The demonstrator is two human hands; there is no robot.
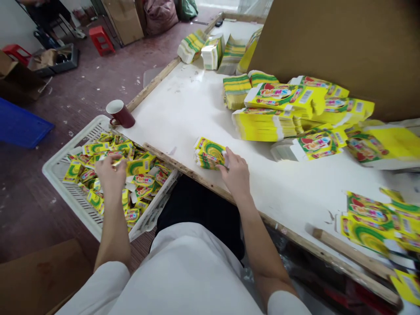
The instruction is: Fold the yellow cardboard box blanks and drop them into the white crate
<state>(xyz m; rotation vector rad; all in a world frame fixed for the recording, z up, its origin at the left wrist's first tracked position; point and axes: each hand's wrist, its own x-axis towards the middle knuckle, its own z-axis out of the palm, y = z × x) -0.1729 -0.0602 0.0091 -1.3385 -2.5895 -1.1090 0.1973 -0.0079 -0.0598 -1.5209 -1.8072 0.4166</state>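
My left hand [110, 173] is over a white plastic basket [54, 168], its fingers curled together. Whatever may be between them blends into the small yellow-and-green boxes [95, 199] heaped below. On the white tabletop near its front edge lies a small stack of printed yellow-and-green cartons [210, 153]. My right hand [236, 173] has its thumb and fingers around the right end of that stack.
A maroon mug [123, 114] stands at the table's left corner, beside the basket. Piles of flat yellow cartons [262, 124] lie along the right, before a large brown cardboard sheet [344, 57]. A wooden strip [351, 251] rests at the front right. Red stools [101, 40] stand on the floor.
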